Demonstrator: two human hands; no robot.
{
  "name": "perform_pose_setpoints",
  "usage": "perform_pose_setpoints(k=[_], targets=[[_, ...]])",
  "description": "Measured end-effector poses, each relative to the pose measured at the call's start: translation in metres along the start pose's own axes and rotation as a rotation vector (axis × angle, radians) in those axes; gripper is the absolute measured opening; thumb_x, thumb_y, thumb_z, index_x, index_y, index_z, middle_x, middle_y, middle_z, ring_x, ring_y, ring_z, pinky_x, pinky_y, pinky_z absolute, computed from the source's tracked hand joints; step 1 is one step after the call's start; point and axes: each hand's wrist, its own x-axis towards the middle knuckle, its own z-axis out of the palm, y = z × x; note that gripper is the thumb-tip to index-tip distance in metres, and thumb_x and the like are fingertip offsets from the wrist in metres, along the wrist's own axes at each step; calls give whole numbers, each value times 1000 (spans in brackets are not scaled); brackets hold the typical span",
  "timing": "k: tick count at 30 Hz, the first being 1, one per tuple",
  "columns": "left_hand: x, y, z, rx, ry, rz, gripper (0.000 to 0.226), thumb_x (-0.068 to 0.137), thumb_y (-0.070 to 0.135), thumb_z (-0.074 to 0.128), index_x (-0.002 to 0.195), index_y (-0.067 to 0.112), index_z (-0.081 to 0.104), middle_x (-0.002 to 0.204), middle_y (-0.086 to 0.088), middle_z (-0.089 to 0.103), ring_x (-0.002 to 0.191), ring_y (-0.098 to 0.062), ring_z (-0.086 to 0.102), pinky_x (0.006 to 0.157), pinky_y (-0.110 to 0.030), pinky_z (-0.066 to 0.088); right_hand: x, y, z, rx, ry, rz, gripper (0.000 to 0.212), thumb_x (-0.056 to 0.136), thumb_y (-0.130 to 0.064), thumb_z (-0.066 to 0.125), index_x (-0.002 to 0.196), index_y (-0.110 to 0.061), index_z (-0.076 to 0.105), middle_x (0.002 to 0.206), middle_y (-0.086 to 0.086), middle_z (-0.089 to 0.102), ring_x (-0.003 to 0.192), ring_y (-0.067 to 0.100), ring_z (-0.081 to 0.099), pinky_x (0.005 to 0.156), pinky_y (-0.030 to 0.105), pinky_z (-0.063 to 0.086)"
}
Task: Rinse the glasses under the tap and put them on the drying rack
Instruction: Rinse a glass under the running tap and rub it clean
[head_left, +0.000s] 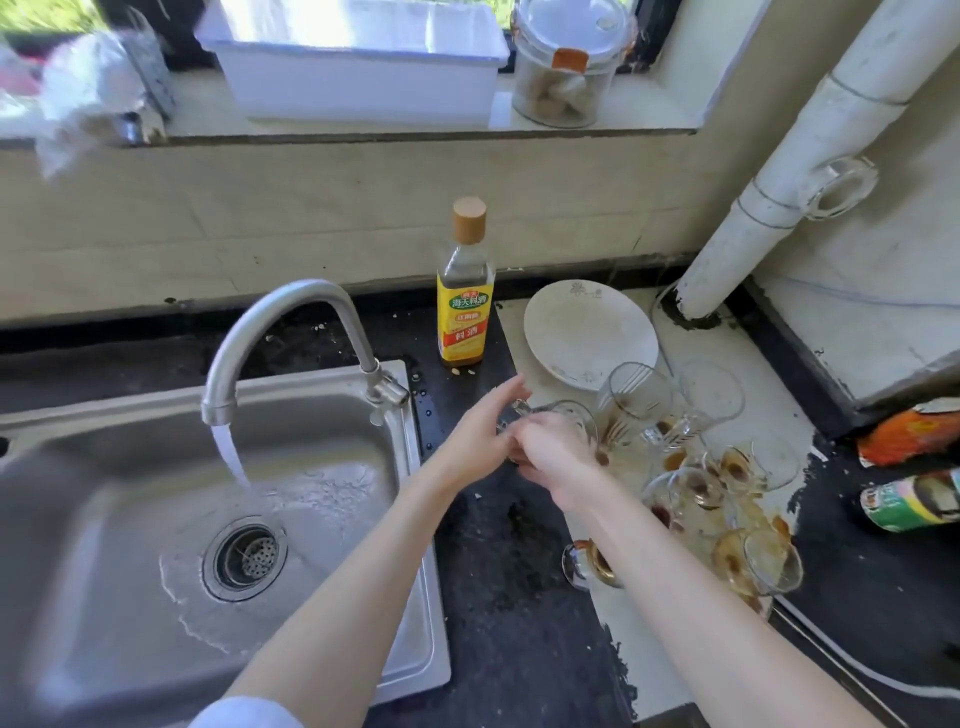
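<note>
Tap (291, 332) is running, stream falling into the sink (130, 467) left of the drain (244, 558). Nothing is under the water yet.

Step, as I read it: you're lifting one glass off the counter to carry it to the stream, so the rinse hasn't begun for this one.

Your left hand (480, 436) is at the glass's near side, fingers fairly straight and touching it. Your right hand (553, 457) is curled round the glass (558, 418), which sits tilted over the dark counter (498, 545) just right of the sink's edge. Clear glass, and I can't tell from here whether it has residue.

Next move calls for a firm one-hand hold and a swing left across the rim into the stream, mouth up to fill.

Further right, the other glasses (717, 488) lie tumbled on the pale board (623, 623), most with brown dregs, some on their sides. A white plate (589, 330) leans behind them.

No drying rack that I can make out.
</note>
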Motion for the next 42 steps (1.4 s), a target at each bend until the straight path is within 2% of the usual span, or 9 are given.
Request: perform_pose_setpoints(k=[5,9,12,16,20,22,29,37,42], targets=[[-11,-20,-16,134,11,13,42,94,7,50,135,10,44,125,-8,51,119,-16,49,101,-24,37,-6,12,-6,-170,20,-134,23,96,-7,39,100,-18,60,111,7,66,110,22,56,90,30,41],[-21,-31,-17,122,90,-82,25,95,13,51,120,10,53,107,-1,57,96,-11,53,74,-7,40,-1,20,-11,-219,121,-165,15,96,-15,43,94,-19,58,105,4,66,102,20,57,80,25,35],[-23,-31,-14,155,98,-104,22,93,18,54,114,11,57,103,1,60,91,-8,52,71,-8,35,7,27,-7,-122,227,-104,3,94,-17,47,95,-19,46,109,9,62,102,24,57,84,34,45],[-22,-29,-7,275,77,-152,26,94,23,52,112,5,59,105,-6,54,99,-21,54,79,-19,34,12,31,-4,50,273,-56,31,94,-19,49,123,-15,37,119,15,55,107,29,57,94,47,48],[-33,-27,-6,271,118,-139,25,97,17,46,107,0,61,132,-11,48,120,-23,48,95,-23,31,7,24,-6,95,102,-20,27,99,-18,41,124,-12,49,101,7,55,97,22,53,95,45,49],[-47,-26,-11,236,169,-116,20,97,15,45,97,3,61,144,-10,42,130,-21,42,98,-22,29,-1,21,-4,72,34,-71,25,100,-23,40,121,-19,51,112,8,59,107,25,57,98,45,47],[-124,-41,-43,-283,443,-315,20,100,17,37,92,8,53,99,-4,65,93,-15,67,77,-33,57,-29,29,40,-110,-235,-383,38,98,-33,44,134,-24,48,137,-5,49,121,7,45,100,23,36],[-191,-88,-103,-450,588,-435,28,100,17,36,104,-6,51,102,-16,64,73,-11,70,60,-22,56,-33,46,144,-187,-581,-337,65,89,-48,49,146,-27,26,147,-10,33,132,9,33,104,25,24],[-200,-118,-133,-473,578,-449,31,100,16,35,107,-11,49,108,-24,62,74,-14,71,62,-26,58,-24,54,188,-71,-637,-288,44,88,-43,51,131,-38,39,128,-21,45,117,0,45,97,16,32]])
